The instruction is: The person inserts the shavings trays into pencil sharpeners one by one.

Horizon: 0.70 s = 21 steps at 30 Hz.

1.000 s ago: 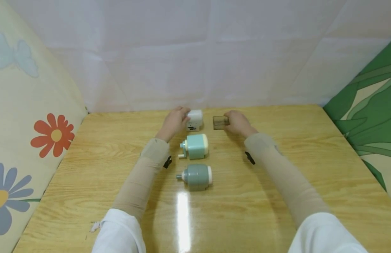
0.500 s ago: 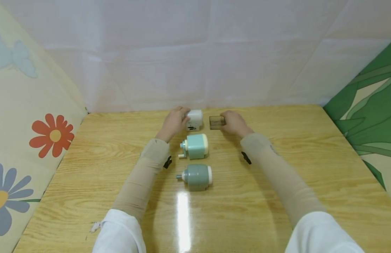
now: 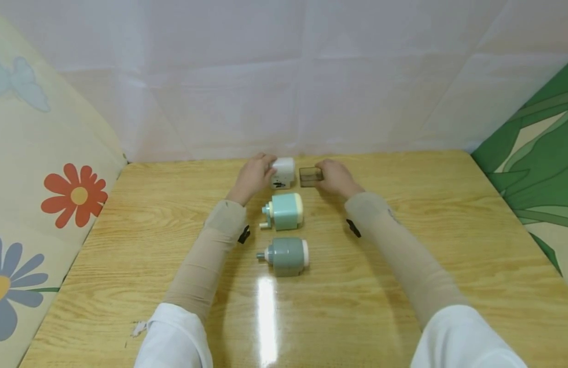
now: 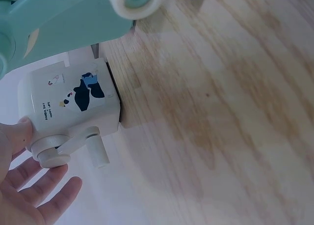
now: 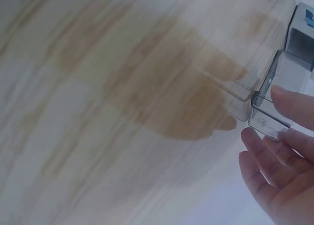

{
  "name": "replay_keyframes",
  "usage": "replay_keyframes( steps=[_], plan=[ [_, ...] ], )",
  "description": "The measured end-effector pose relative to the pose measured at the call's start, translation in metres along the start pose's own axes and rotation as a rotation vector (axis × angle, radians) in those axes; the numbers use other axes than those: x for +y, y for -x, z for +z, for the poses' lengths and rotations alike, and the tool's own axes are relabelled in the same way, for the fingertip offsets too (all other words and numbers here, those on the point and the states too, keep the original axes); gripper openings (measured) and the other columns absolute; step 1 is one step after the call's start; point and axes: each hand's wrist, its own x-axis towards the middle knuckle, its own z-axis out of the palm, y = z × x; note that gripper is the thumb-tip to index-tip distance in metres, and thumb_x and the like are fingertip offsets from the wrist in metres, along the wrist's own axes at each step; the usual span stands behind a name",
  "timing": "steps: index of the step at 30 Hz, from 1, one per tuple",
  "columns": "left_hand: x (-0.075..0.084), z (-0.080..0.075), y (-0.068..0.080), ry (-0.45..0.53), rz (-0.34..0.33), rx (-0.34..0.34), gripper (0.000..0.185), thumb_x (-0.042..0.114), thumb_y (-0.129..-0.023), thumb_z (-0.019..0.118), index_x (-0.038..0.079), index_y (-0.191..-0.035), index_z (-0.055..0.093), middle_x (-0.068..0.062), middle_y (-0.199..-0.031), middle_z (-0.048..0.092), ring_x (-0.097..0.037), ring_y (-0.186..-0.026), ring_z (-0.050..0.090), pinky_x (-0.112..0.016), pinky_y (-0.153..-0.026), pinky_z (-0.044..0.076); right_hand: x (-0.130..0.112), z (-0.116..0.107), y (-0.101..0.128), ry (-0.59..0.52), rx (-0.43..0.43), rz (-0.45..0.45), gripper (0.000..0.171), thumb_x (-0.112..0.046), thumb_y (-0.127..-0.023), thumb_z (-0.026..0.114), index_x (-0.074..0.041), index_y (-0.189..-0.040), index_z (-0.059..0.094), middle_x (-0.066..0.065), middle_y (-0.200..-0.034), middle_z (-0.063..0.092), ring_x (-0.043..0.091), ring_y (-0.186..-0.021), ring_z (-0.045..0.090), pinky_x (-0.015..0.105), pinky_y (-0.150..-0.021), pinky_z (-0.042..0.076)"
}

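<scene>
A white crank pencil sharpener (image 3: 283, 173) with a panda picture lies at the back of the table, its crank side toward my left hand (image 3: 255, 176). In the left wrist view the thumb of my left hand (image 4: 22, 181) presses the sharpener body (image 4: 73, 95), and fingers reach round by the crank. My right hand (image 3: 336, 178) pinches a clear smoky shavings drawer (image 3: 310, 177) between thumb and fingers. The right wrist view has this drawer (image 5: 282, 82) at the opening of the white sharpener (image 5: 301, 38); whether they touch I cannot tell.
Nearer the person, a turquoise crank sharpener (image 3: 286, 211) and a grey-green one (image 3: 288, 256) lie in a column with the white one. Behind the wooden table (image 3: 380, 286) hangs a white cloth (image 3: 284, 76). Painted panels stand at both sides.
My right hand has moved left with the drawer, narrowing the gap to the white sharpener. The left hand keeps its hold and has barely moved.
</scene>
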Motion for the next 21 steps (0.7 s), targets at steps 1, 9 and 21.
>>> replay_keyframes(
  steps=[1,9,21],
  plan=[
    [0.000,0.000,0.000,0.002,-0.001,-0.001,0.038,0.015,-0.091,0.056,0.003,-0.126,0.050,-0.014,-0.116,0.055,-0.025,-0.100,0.054,-0.034,-0.088,0.047,-0.001,0.000,0.000,-0.002,0.001,0.001,0.051,-0.010,-0.081,0.067,0.009,-0.124,0.048,0.025,-0.121,0.052,0.038,-0.113,0.047,0.046,-0.097,0.038],
    [0.001,0.000,0.001,-0.011,-0.005,-0.004,0.039,0.016,-0.091,0.055,0.004,-0.127,0.049,-0.014,-0.118,0.054,-0.025,-0.101,0.054,-0.035,-0.089,0.047,-0.006,0.003,-0.002,0.004,0.009,-0.010,0.051,-0.011,-0.081,0.068,0.008,-0.124,0.048,0.025,-0.119,0.052,0.037,-0.111,0.048,0.046,-0.096,0.039],
    [0.000,0.001,0.001,-0.006,-0.019,-0.010,0.039,0.017,-0.091,0.055,0.005,-0.128,0.049,-0.013,-0.117,0.055,-0.025,-0.101,0.054,-0.035,-0.089,0.046,-0.014,0.005,-0.003,0.007,-0.003,-0.005,0.052,-0.012,-0.082,0.067,0.008,-0.125,0.047,0.024,-0.122,0.051,0.037,-0.113,0.047,0.045,-0.097,0.039]
  ],
)
